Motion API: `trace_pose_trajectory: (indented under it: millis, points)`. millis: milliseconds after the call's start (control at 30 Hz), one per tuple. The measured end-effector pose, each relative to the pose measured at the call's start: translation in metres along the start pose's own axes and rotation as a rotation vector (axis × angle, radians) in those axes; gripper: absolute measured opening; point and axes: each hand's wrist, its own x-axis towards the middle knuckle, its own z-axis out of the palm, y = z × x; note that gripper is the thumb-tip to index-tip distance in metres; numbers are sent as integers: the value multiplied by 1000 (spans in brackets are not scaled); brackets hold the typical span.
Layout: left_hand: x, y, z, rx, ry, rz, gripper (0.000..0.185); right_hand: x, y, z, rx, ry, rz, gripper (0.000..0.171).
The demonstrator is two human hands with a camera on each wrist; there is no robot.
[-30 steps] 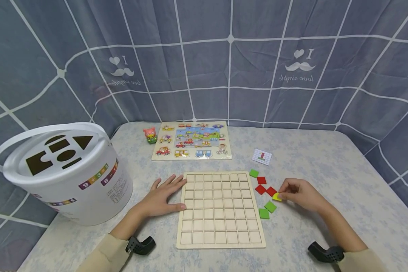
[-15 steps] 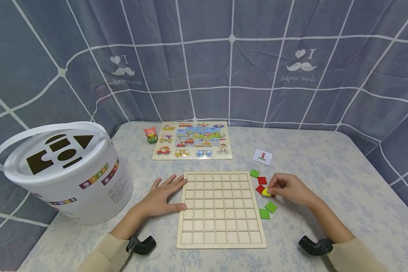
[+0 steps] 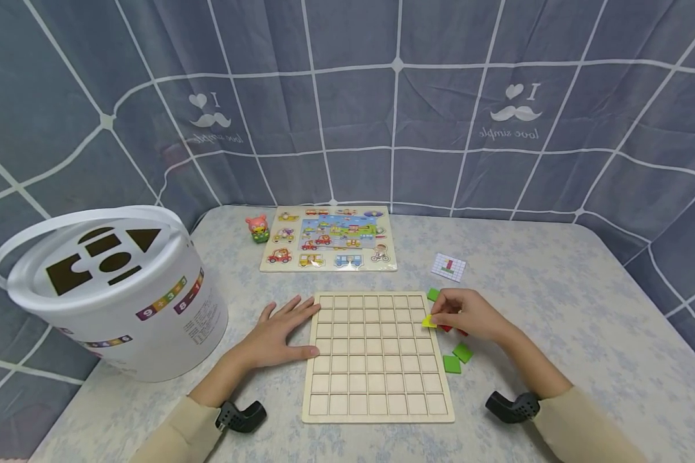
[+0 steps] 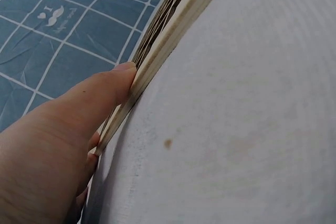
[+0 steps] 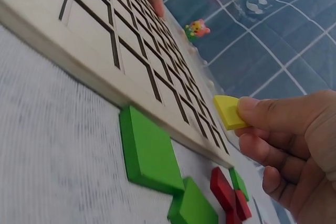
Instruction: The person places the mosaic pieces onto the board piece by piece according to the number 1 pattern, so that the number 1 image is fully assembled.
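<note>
Between thumb and fingers, my right hand (image 3: 469,315) pinches a yellow tile (image 3: 428,321) with one rounded side, held over the right edge of the wooden grid board (image 3: 376,357). In the right wrist view that yellow quarter-circle tile (image 5: 227,111) is up off the board. My left hand (image 3: 280,337) lies with straight, spread fingers, its fingertips and thumb touching the board's left edge. Two green square tiles (image 3: 452,364) lie right of the board. Several red tiles (image 5: 223,187) are partly hidden under my right hand in the head view, with another green tile (image 3: 433,294) beyond.
A small pattern card (image 3: 448,267) lies behind the tiles. At the back are a vehicle puzzle board (image 3: 328,260) and a pink-headed toy figure (image 3: 258,228). A large white bucket (image 3: 179,321) with a shape-sorter lid stands at left. A grid-patterned curtain (image 3: 353,109) hangs behind.
My right hand has carried the yellow tile leftward and slightly away, from beside the red tiles, across them, to the board's right edge. My left hand has stayed put.
</note>
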Motion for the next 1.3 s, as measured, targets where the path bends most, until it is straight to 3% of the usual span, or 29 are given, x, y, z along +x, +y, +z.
trace_pose_trajectory:
  millis: [267,567,1300]
  points:
    - [1,-1,1,-16,17,10,82,14,-6,9,20,-21,-82,7]
    - [1,-1,1,-9,33,24,81,27,-13,19,19,-17,-117,7]
    - [1,0,-1,-20,35,28,82,57,-32,43,62,-60,-83,4]
